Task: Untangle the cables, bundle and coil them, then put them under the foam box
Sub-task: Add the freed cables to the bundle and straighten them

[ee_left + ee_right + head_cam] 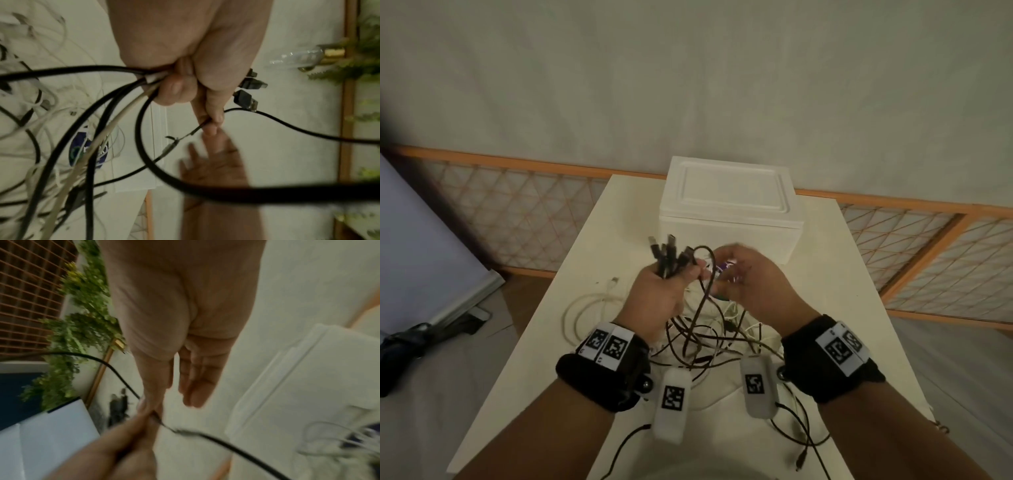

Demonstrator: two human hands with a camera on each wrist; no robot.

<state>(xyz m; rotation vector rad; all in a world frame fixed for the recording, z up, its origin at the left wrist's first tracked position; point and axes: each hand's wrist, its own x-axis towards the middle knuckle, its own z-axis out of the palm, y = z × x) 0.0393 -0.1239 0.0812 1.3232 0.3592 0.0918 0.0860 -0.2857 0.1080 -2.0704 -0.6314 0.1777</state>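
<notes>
My left hand (681, 277) is raised over the table and grips a bundle of black cables (671, 263), whose plugs (666, 245) stick up above the fist. In the left wrist view its thumb and forefinger (213, 113) also pinch a thin black cable (287, 126). My right hand (726, 274) is just to the right, with straight fingers (195, 382) and its thumb touching that thin cable (226, 443) beside the left fingertips. A tangle of black and white cables (709, 339) hangs from the bundle onto the table. The white foam box (731, 212) stands closed at the far end.
The white table (859, 308) is narrow, with open floor on both sides. White cable loops (585, 315) lie at its left. A small purple and green item (82, 149) lies under the tangle. Loose black cable ends (801, 455) trail off the near right edge.
</notes>
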